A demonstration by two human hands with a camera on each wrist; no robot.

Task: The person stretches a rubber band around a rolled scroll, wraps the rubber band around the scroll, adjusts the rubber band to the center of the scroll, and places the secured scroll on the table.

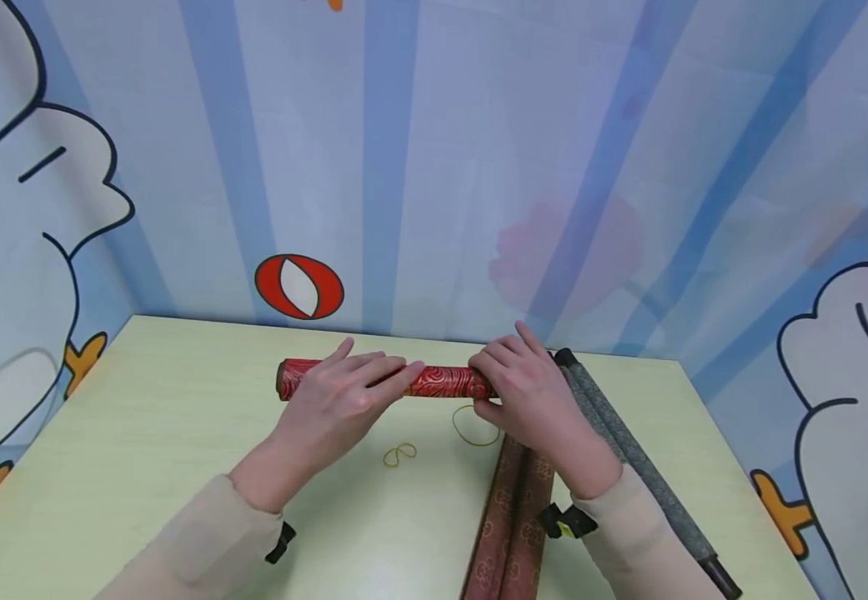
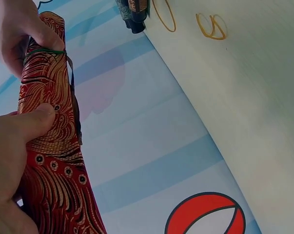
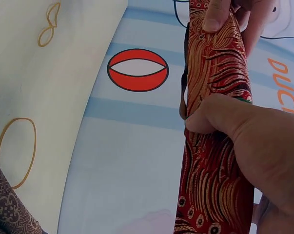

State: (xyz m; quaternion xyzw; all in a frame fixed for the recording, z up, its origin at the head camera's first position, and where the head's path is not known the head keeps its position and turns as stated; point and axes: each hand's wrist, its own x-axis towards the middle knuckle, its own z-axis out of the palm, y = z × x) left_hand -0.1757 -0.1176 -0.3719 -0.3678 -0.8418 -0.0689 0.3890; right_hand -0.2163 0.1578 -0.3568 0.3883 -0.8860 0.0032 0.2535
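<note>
Left forearm [image 1: 197, 542]: clothed in a loose beige fabric sleeve, extended forward and angled inward. Left hand [image 1: 339, 400]: bare, back turned upward, set in a grip; left thumb [image 2: 39, 121] laid nearly straight, outermost finger raised, other fingers mostly hidden in the wrist view. Right forearm [image 1: 636, 537]: sleeved likewise, angled inward from the opposite side. Right hand [image 1: 531, 392]: bare, back turned upward, held apart from the left; fingers bent in a grip, outermost finger lifted, right thumb [image 3: 215, 114] laid across.

I count: red brocade roll [image 1: 441, 382], one; yellow elastic bands [image 1: 398, 451], two; green band [image 2: 45, 49], one; brown patterned rolls [image 1: 495, 533], two; hands [image 1: 347, 392] [image 1: 527, 383], two; table [image 1: 201, 400], one. Grey rolls [image 1: 617, 437]: partly hidden, quantity unconfirmed.
</note>
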